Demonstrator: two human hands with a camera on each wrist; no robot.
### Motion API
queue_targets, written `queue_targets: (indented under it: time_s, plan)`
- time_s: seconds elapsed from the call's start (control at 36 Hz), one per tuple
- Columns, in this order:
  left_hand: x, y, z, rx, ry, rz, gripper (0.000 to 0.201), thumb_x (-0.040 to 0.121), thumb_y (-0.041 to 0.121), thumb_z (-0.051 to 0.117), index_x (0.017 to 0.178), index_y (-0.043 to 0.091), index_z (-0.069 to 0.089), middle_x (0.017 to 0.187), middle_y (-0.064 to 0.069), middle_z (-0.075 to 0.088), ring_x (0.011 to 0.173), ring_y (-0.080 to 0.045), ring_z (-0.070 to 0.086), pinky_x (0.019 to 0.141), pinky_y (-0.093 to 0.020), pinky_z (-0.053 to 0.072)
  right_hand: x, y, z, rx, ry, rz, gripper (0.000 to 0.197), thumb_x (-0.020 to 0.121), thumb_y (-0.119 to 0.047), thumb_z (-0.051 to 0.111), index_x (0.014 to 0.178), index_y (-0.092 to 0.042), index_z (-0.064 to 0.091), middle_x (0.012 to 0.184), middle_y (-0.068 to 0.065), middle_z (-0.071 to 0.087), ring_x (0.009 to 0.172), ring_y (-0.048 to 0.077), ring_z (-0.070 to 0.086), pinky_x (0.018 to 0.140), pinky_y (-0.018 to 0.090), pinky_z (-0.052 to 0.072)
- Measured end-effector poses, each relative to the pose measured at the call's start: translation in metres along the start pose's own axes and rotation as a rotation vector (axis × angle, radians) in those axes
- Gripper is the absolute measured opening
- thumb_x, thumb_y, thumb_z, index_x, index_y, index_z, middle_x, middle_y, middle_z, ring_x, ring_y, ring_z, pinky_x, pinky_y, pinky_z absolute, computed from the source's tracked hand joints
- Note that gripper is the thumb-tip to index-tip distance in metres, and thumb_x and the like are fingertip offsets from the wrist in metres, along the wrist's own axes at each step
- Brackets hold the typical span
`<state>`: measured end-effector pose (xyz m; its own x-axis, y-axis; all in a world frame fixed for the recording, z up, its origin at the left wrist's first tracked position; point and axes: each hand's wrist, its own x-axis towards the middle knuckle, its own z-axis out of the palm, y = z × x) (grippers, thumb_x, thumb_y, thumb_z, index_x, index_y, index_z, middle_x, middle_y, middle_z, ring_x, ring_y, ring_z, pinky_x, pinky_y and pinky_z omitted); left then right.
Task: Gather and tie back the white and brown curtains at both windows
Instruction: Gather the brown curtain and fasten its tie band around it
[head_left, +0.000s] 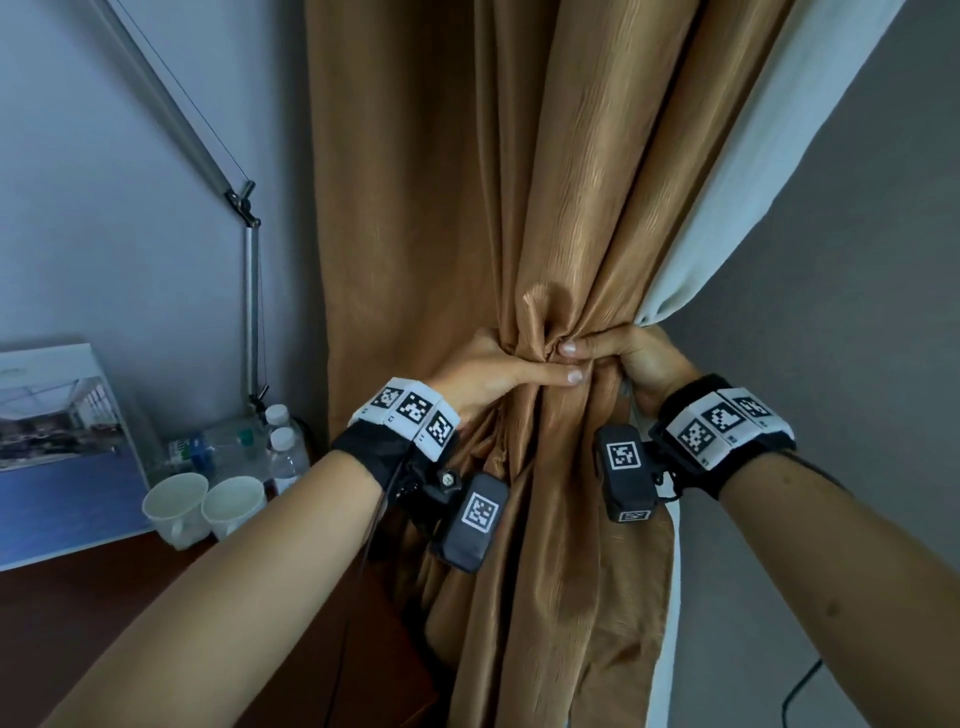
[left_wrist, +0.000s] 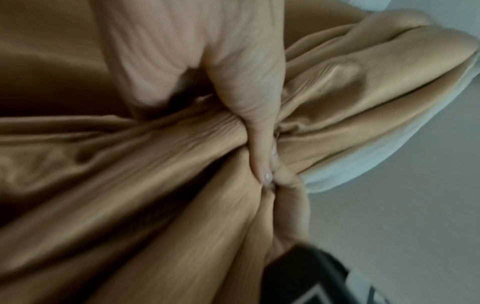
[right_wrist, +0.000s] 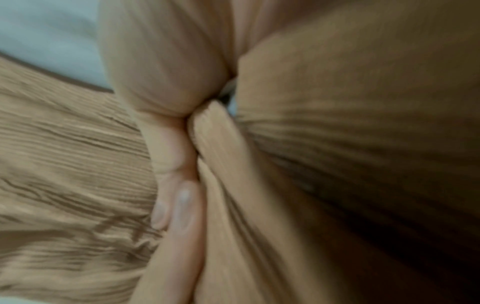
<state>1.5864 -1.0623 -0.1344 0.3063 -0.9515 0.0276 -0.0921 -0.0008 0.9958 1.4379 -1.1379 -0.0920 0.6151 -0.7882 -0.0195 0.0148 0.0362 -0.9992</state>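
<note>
A brown curtain (head_left: 545, 182) hangs in front of me, bunched to a narrow waist at mid-height. A white curtain (head_left: 769, 171) runs down its right side and into the same bunch. My left hand (head_left: 498, 371) wraps the waist from the left, thumb lying across the front. From the right, my right hand (head_left: 628, 358) grips the same waist, its thumb just above the left one. In the left wrist view my left thumb (left_wrist: 259, 127) presses into the brown folds (left_wrist: 130, 174). The right wrist view is blurred, with my right thumb (right_wrist: 171, 148) against brown fabric (right_wrist: 337, 144). No tie-back shows.
A dark wooden desk (head_left: 78, 613) stands at the lower left with two white cups (head_left: 208, 506), water bottles (head_left: 285, 447), a leaning picture board (head_left: 57, 441) and a metal lamp arm (head_left: 249, 291). A grey wall (head_left: 857, 364) is on the right, with a dark cable (head_left: 800, 686) low down.
</note>
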Motion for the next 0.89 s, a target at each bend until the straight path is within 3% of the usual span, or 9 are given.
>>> queue_targets:
  time_s: [0.08, 0.17, 0.19, 0.31, 0.39, 0.47, 0.56, 0.69, 0.89]
  plan:
    - [-0.003, 0.009, -0.022, -0.006, -0.104, -0.071, 0.095, 0.047, 0.03, 0.097, 0.129, 0.006, 0.056, 0.122, -0.003, 0.069, 0.118, -0.013, 0.061, 0.106, -0.03, 0.043, 0.002, 0.0, -0.007, 0.0, -0.012, -0.034, 0.045, 0.064, 0.01, 0.073, 0.108, -0.001, 0.068, 0.101, 0.014, 0.075, 0.095, 0.03, 0.072, 0.078, 0.043, 0.06]
    - [-0.001, 0.009, -0.044, -0.137, -0.036, -0.11, 0.129, 0.031, 0.045, 0.099, 0.14, 0.004, 0.043, 0.131, -0.006, 0.063, 0.123, -0.017, 0.057, 0.113, -0.042, 0.035, 0.003, 0.001, -0.01, 0.012, -0.027, -0.042, 0.046, 0.066, 0.013, 0.07, 0.108, -0.004, 0.067, 0.101, 0.011, 0.075, 0.092, 0.027, 0.073, 0.071, 0.038, 0.06]
    - [-0.004, 0.012, -0.047, -0.171, 0.011, -0.115, 0.124, 0.033, 0.051, 0.096, 0.138, 0.008, 0.047, 0.13, -0.007, 0.063, 0.121, -0.018, 0.057, 0.111, -0.04, 0.036, 0.003, 0.0, -0.01, 0.013, -0.029, -0.037, 0.046, 0.064, 0.013, 0.071, 0.107, -0.004, 0.068, 0.1, 0.011, 0.075, 0.09, 0.026, 0.073, 0.069, 0.037, 0.06]
    - [0.0, 0.021, -0.053, -0.17, 0.265, -0.128, 0.083, 0.081, 0.064, 0.061, 0.146, 0.019, 0.037, 0.149, -0.008, 0.042, 0.134, -0.025, 0.041, 0.113, -0.042, 0.033, 0.003, -0.004, -0.009, -0.011, -0.066, 0.031, 0.049, 0.054, 0.004, 0.074, 0.102, -0.003, 0.07, 0.103, 0.015, 0.074, 0.093, 0.029, 0.072, 0.08, 0.042, 0.059]
    - [0.014, 0.015, -0.052, 0.033, 0.394, -0.181, 0.081, 0.085, 0.074, 0.044, 0.148, 0.024, 0.034, 0.151, -0.004, 0.038, 0.136, -0.027, 0.04, 0.113, -0.047, 0.032, 0.003, -0.015, -0.012, -0.049, -0.139, 0.185, 0.042, 0.054, 0.003, 0.071, 0.096, 0.0, 0.07, 0.092, 0.016, 0.075, 0.08, 0.029, 0.073, 0.071, 0.04, 0.06]
    - [0.024, 0.013, -0.039, -0.009, 0.316, -0.217, 0.084, 0.083, 0.079, 0.04, 0.142, 0.018, 0.046, 0.144, -0.006, 0.051, 0.126, -0.023, 0.053, 0.11, -0.044, 0.039, 0.004, -0.021, -0.01, -0.094, -0.175, 0.265, 0.048, 0.054, 0.005, 0.073, 0.102, 0.001, 0.069, 0.091, 0.015, 0.074, 0.083, 0.031, 0.072, 0.074, 0.04, 0.059]
    - [0.02, 0.023, -0.019, -0.306, 0.142, -0.208, 0.058, 0.094, 0.064, 0.038, 0.103, 0.014, 0.067, 0.099, -0.009, 0.075, 0.088, -0.02, 0.072, 0.08, -0.035, 0.054, 0.005, -0.022, -0.006, -0.126, -0.158, 0.265, 0.052, 0.054, 0.006, 0.076, 0.105, -0.002, 0.07, 0.1, 0.014, 0.074, 0.101, 0.034, 0.068, 0.091, 0.046, 0.054]
    - [0.025, 0.022, -0.01, -0.441, 0.086, -0.193, 0.061, 0.092, 0.061, 0.044, 0.119, 0.009, 0.064, 0.118, -0.018, 0.069, 0.111, -0.032, 0.064, 0.099, -0.044, 0.048, 0.003, -0.021, -0.005, -0.08, -0.144, 0.266, 0.03, 0.067, 0.01, 0.068, 0.094, -0.003, 0.071, 0.094, 0.014, 0.073, 0.094, 0.032, 0.068, 0.092, 0.048, 0.052]
    - [0.022, 0.023, -0.01, -0.515, -0.025, -0.162, 0.041, 0.101, 0.032, 0.033, 0.104, 0.005, 0.062, 0.101, -0.012, 0.07, 0.097, -0.023, 0.063, 0.078, -0.033, 0.048, 0.007, -0.018, -0.011, -0.049, -0.087, 0.24, 0.051, 0.051, 0.007, 0.072, 0.101, 0.0, 0.07, 0.092, 0.014, 0.074, 0.089, 0.031, 0.07, 0.085, 0.043, 0.056]
